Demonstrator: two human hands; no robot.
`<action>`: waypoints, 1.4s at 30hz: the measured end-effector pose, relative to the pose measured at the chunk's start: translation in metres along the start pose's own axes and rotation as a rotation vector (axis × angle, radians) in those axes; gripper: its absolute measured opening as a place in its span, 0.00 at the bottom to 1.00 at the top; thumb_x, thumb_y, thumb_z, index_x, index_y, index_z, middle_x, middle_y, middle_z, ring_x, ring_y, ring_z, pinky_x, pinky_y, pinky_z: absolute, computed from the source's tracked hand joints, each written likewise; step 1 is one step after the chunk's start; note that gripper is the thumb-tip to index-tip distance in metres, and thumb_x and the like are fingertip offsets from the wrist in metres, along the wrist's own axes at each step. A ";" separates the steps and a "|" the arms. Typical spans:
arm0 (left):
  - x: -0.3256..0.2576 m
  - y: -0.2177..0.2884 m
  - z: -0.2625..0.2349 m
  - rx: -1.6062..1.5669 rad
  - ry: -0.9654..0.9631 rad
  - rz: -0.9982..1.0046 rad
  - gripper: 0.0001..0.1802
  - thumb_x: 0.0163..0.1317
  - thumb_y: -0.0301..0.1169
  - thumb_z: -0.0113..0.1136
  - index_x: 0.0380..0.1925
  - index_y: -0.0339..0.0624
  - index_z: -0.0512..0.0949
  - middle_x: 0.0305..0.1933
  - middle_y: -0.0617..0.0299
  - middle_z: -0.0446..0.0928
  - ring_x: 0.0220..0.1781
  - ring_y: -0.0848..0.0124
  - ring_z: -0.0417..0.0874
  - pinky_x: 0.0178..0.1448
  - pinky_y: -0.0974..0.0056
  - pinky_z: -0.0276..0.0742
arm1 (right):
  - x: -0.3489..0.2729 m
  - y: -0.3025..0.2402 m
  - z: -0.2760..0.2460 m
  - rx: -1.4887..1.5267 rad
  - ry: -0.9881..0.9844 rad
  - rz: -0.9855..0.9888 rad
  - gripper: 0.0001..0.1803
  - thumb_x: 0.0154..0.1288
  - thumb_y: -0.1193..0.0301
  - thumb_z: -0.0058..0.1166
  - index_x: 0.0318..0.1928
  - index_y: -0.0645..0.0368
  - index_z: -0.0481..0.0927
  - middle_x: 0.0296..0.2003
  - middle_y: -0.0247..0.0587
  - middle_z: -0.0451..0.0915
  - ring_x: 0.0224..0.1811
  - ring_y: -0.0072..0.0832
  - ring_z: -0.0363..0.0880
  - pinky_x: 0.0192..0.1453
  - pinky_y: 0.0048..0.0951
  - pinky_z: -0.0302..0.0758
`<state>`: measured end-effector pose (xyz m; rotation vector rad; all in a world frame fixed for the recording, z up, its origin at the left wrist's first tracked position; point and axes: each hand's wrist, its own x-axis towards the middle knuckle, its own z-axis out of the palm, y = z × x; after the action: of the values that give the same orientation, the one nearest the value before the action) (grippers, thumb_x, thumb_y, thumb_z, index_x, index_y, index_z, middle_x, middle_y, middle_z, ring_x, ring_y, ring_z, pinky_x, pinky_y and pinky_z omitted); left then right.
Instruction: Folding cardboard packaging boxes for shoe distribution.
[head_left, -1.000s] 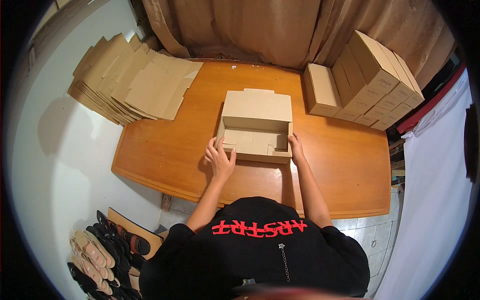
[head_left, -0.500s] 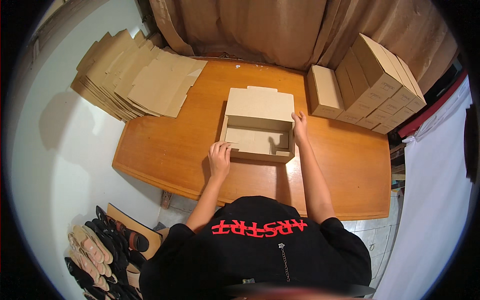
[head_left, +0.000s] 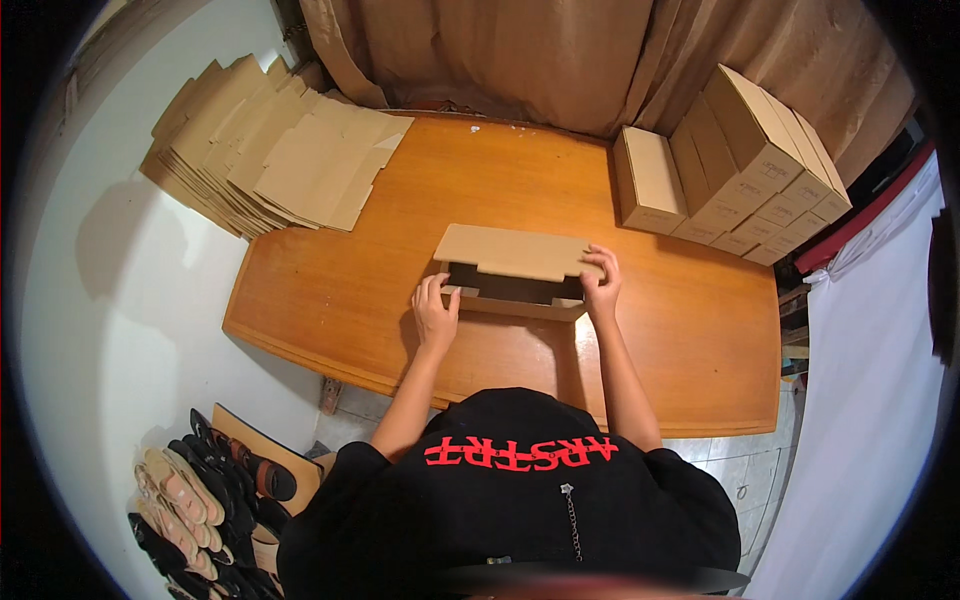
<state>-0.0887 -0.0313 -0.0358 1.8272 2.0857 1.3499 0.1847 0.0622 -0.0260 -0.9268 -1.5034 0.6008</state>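
Note:
A brown cardboard box [head_left: 515, 306] stands on the table in front of me, its hinged lid [head_left: 512, 248] tipped partway down over the dark inside. A tab runs along the lid's front edge. My left hand [head_left: 436, 312] grips the front left corner of the box, fingers bent over the wall. At the right end, my right hand [head_left: 602, 284] has its fingers curled at the lid's edge and its thumb near the front right corner. The inside of the box is mostly hidden by the lid.
Flat cardboard blanks [head_left: 290, 150] lie piled at the table's far left. Closed boxes [head_left: 745, 185] are stacked at the far right, against a brown curtain [head_left: 500, 55]. Sandals [head_left: 185, 490] hang or lie low at the left, beside the wooden table [head_left: 330, 290].
The lid has swung from standing open toward me, now covering much of the opening. My right hand moved slightly nearer with it; my left stays at the front left corner.

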 end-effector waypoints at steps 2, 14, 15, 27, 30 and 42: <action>-0.003 0.000 0.004 0.010 0.029 -0.018 0.20 0.54 0.30 0.60 0.46 0.38 0.68 0.47 0.53 0.69 0.49 0.57 0.71 0.54 0.56 0.64 | -0.014 -0.005 -0.002 -0.042 -0.012 0.080 0.12 0.49 0.70 0.61 0.34 0.62 0.79 0.48 0.48 0.71 0.53 0.38 0.70 0.57 0.35 0.67; -0.005 0.006 0.011 -0.170 0.067 -0.124 0.39 0.42 0.39 0.69 0.54 0.46 0.61 0.59 0.58 0.63 0.59 0.59 0.64 0.60 0.48 0.50 | -0.033 -0.031 0.002 -0.327 -0.148 0.085 0.28 0.35 0.66 0.71 0.42 0.61 0.79 0.54 0.52 0.67 0.60 0.44 0.65 0.61 0.40 0.66; -0.004 0.008 0.009 -0.081 0.046 -0.112 0.40 0.41 0.41 0.69 0.55 0.48 0.61 0.60 0.59 0.62 0.60 0.60 0.63 0.60 0.47 0.48 | -0.033 -0.030 0.002 -0.379 -0.163 0.044 0.28 0.35 0.66 0.71 0.42 0.61 0.79 0.55 0.52 0.67 0.60 0.45 0.63 0.62 0.42 0.64; -0.003 0.015 0.019 0.013 -0.055 -0.217 0.30 0.48 0.44 0.65 0.51 0.50 0.68 0.64 0.60 0.58 0.64 0.59 0.58 0.63 0.44 0.47 | -0.046 -0.014 0.011 -0.519 -0.134 0.012 0.26 0.40 0.65 0.68 0.44 0.57 0.79 0.59 0.51 0.63 0.64 0.56 0.53 0.65 0.49 0.58; -0.007 0.022 0.020 0.034 -0.129 -0.231 0.30 0.51 0.44 0.63 0.54 0.50 0.67 0.67 0.53 0.50 0.67 0.53 0.53 0.65 0.43 0.46 | -0.055 -0.012 0.006 -0.526 -0.162 0.000 0.24 0.43 0.63 0.65 0.44 0.57 0.78 0.60 0.50 0.62 0.65 0.59 0.49 0.65 0.53 0.56; 0.052 -0.002 0.046 -0.159 -0.220 -0.337 0.37 0.59 0.40 0.57 0.65 0.48 0.51 0.70 0.37 0.32 0.71 0.44 0.43 0.68 0.49 0.50 | -0.066 -0.026 -0.010 -0.549 -0.250 -0.161 0.30 0.37 0.50 0.64 0.41 0.53 0.79 0.49 0.46 0.71 0.64 0.55 0.53 0.65 0.57 0.51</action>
<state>-0.0796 0.0375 -0.0405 1.4110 1.9938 1.1360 0.1873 -0.0080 -0.0411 -1.1577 -2.0003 0.1854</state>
